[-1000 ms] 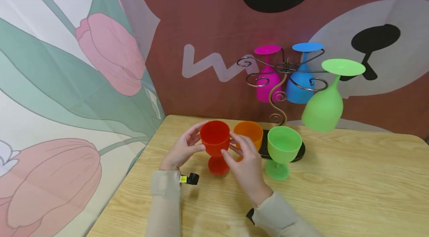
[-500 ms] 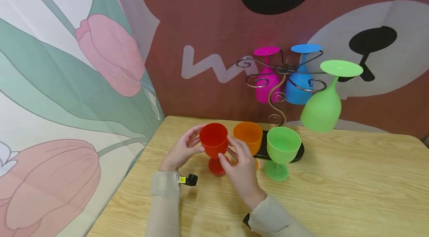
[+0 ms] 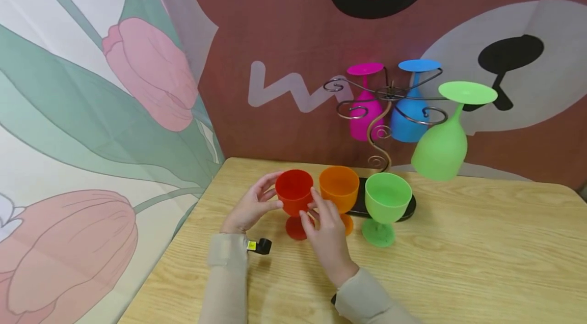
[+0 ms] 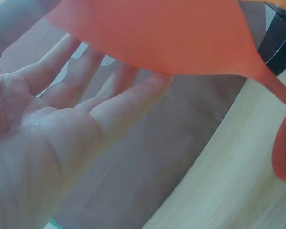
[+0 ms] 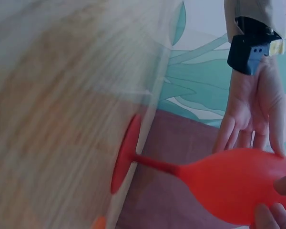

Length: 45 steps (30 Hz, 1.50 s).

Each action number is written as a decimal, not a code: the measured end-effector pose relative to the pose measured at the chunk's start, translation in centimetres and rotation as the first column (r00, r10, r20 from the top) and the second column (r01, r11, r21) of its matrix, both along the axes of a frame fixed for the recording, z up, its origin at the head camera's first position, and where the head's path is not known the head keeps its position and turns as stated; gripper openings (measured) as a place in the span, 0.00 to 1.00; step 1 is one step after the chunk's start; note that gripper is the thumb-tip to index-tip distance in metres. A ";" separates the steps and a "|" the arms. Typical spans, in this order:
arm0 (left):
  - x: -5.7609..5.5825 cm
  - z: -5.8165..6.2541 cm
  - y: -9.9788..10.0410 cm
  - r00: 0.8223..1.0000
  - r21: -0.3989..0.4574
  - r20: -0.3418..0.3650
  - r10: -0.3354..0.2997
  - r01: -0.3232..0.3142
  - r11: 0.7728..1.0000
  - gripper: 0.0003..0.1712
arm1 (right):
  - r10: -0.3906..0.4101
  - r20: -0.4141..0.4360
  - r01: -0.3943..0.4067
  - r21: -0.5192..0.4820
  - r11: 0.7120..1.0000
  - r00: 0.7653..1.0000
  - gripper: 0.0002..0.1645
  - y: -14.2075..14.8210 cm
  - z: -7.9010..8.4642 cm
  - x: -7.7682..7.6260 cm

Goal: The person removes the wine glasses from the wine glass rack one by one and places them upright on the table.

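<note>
A red goblet (image 3: 293,191) stands upright on the wooden table, its foot on the tabletop. My left hand (image 3: 251,207) holds the bowl from the left, thumb in front and fingers behind; in the left wrist view the fingertips touch the red bowl (image 4: 181,38). From the right, my right hand (image 3: 327,240) touches the same bowl with thumb and fingers, partly hiding it. An orange goblet (image 3: 339,189) stands just beyond my right hand, and a light green goblet (image 3: 387,199) is to its right. In the right wrist view the red stem (image 5: 157,164) shows between bowl and foot.
Behind the goblets is a scrolled metal rack (image 3: 379,145) on a black base (image 3: 407,211). Upside down from it hang a magenta goblet (image 3: 365,115), a blue goblet (image 3: 411,117) and a light green goblet (image 3: 441,148). Printed cloths (image 3: 284,18) line the back and left.
The red goblet's rim has come slightly lower and straighter. My right hand has shifted a little left and down along the bowl, showing more of the orange foot. My left hand has barely moved.
</note>
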<state>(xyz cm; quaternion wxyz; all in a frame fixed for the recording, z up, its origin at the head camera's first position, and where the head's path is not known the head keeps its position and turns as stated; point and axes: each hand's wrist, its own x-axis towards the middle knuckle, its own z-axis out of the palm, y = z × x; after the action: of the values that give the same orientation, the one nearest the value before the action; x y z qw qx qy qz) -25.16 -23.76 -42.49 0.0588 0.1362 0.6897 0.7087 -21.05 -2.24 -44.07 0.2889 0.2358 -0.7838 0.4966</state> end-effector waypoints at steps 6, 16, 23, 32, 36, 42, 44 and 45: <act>-0.1 -0.1 0.2 1.000 0.004 -0.002 0.021 -0.021 1.000 0.41 | -0.040 -0.009 0.040 0.075 0.996 0.999 0.41 -0.4 -0.1 0.3; -0.2 -0.1 0.5 0.999 -0.012 -0.008 0.034 -0.034 0.999 0.41 | -0.010 0.048 0.008 0.042 0.999 0.999 0.43 -0.8 -0.7 0.4; -0.3 -0.3 0.6 0.999 -0.028 -0.008 0.054 -0.054 0.998 0.42 | 0.071 0.188 -0.070 -0.012 0.997 0.980 0.44 -0.9 -1.0 0.8; -0.3 -0.2 0.6 0.997 -0.046 0.001 0.083 -0.083 0.996 0.42 | 0.109 0.305 -0.104 -0.032 0.994 0.946 0.42 -0.6 -0.5 1.0; -0.2 -0.2 0.6 0.997 -0.050 -0.005 0.077 -0.078 0.996 0.43 | 0.111 0.311 -0.105 -0.034 0.994 0.944 0.41 -0.2 -0.1 1.1; -0.1 0.2 0.2 0.996 -0.082 -0.039 0.083 -0.086 0.993 0.42 | 0.119 0.287 -0.113 -0.035 0.993 0.950 0.38 0.6 0.4 1.3; 0.1 0.4 0.2 0.994 -0.092 -0.056 0.093 -0.098 0.991 0.40 | 0.128 0.287 -0.119 -0.049 0.992 0.949 0.37 1.0 0.6 1.4; 0.2 0.6 0.3 0.993 -0.094 -0.065 0.096 -0.102 0.990 0.38 | 0.133 0.289 -0.122 -0.057 0.991 0.948 0.36 1.2 0.7 1.5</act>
<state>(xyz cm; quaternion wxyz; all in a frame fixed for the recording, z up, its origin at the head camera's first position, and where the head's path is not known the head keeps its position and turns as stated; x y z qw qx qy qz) -25.00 -23.48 -41.90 0.0094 0.1200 0.7305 0.6722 -19.59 -1.00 -43.36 0.1420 0.2045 -0.7913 0.5584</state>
